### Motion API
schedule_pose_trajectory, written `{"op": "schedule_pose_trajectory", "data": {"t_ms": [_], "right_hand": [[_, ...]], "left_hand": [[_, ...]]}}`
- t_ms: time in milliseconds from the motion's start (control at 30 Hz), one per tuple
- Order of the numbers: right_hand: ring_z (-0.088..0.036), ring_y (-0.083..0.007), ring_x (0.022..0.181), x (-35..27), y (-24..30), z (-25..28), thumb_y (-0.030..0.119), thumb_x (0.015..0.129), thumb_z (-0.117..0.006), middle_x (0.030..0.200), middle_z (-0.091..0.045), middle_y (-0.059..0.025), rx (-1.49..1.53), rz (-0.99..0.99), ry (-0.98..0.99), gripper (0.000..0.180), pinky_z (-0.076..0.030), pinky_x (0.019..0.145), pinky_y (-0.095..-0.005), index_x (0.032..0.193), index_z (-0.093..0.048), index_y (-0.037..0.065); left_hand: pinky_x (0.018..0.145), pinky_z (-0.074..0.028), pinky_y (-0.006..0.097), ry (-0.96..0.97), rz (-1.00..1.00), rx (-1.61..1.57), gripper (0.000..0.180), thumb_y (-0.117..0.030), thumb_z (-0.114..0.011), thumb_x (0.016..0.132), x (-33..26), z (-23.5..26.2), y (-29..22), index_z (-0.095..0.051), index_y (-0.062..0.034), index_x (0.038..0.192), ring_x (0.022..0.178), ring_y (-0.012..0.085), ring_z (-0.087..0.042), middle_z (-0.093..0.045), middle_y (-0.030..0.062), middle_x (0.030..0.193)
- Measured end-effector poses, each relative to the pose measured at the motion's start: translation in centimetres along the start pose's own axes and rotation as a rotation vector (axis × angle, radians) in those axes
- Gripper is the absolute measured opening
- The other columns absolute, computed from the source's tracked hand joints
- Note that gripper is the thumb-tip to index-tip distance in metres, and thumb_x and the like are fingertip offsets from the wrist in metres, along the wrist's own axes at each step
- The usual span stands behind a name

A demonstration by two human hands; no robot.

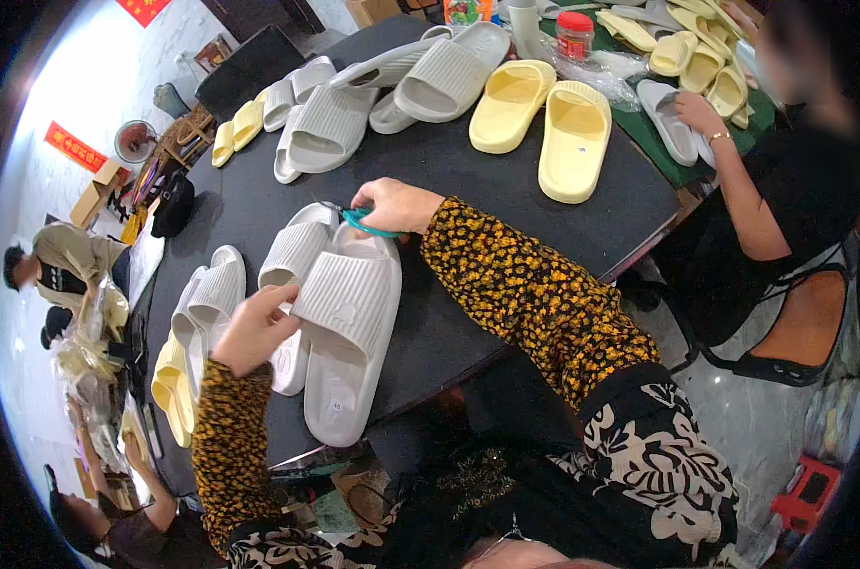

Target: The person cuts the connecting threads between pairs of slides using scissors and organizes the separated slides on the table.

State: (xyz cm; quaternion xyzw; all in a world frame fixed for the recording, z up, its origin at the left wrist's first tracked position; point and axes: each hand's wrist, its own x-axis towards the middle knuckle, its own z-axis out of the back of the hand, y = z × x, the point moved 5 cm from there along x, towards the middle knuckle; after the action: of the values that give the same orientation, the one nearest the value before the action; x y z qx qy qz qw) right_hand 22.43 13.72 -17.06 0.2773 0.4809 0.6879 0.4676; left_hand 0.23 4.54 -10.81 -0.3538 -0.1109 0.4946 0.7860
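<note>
A large pale grey slide sandal point(352, 299) lies on the dark table before me, its ribbed strap facing up. Beside it on the left, partly overlapped, is its matching grey sandal point(295, 248). My left hand point(252, 332) pinches the near sandal's strap along its left edge. At the far end of the pair, my right hand point(399, 205) is closed around small scissors point(369, 224) with teal handles. Their dark blades point left over the far end of the sandals. The right fingertips are partly hidden behind the handles.
Grey sandals point(216, 289) and yellow sandals point(171, 384) stand left on the black table point(468, 275). More grey sandals point(333, 128) and a yellow pair point(574, 142) sit at the far side. A red-lidded jar point(574, 36) stands behind. A co-worker's hand point(700, 114) touches grey sandals at right.
</note>
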Motion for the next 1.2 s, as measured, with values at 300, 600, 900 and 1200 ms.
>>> {"op": "schedule_pose_trajectory", "data": {"t_ms": [300,600,900,1200], "right_hand": [[-0.058,-0.0131,0.079,-0.7,-0.4,1.7,0.018,0.067,-0.073,0.093,-0.062,-0.0072,0.234,0.033,-0.047,0.049,-0.048,0.065,-0.0261,0.11,-0.058,0.0],[-0.058,-0.0152,0.089,-1.0,-0.1,5.8,0.009,0.068,-0.07,0.1,-0.061,-0.0085,0.551,0.156,-0.285,0.049,-0.046,0.08,-0.0263,0.113,-0.056,-0.003],[-0.058,-0.0155,0.076,-2.2,-1.2,11.1,0.016,0.065,-0.075,0.092,-0.06,-0.0108,0.533,0.247,-0.874,0.059,-0.048,0.064,-0.0273,0.114,-0.052,-0.005],[-0.062,-0.0284,0.082,-4.7,0.4,12.3,0.018,0.072,-0.066,0.088,-0.063,-0.019,0.203,0.208,-1.111,0.04,-0.048,0.074,-0.0341,0.105,-0.055,-0.004]], "left_hand": [[0.093,-0.039,0.037,0.004,-0.182,0.427,0.07,-0.024,-0.069,0.07,5.1,5.0,0.5,-0.039,-0.0048,0.131,0.118,0.0247,-0.041,-0.036,0.0147,0.135],[0.096,-0.039,0.036,0.211,-0.179,0.481,0.087,-0.038,-0.073,0.063,10.6,5.3,3.8,-0.035,-0.0056,0.134,0.112,0.0296,-0.051,-0.053,0.0189,0.121],[0.096,-0.039,0.039,-0.146,0.354,0.542,0.093,-0.058,-0.058,0.075,8.1,11.6,6.2,-0.027,0.0052,0.135,0.117,0.0373,-0.047,-0.048,0.0303,0.123],[0.097,-0.038,0.041,-0.188,0.39,0.616,0.096,-0.068,-0.053,0.073,9.6,10.6,6.8,-0.032,0.0035,0.134,0.118,0.0385,-0.046,-0.048,0.0296,0.124]]}}
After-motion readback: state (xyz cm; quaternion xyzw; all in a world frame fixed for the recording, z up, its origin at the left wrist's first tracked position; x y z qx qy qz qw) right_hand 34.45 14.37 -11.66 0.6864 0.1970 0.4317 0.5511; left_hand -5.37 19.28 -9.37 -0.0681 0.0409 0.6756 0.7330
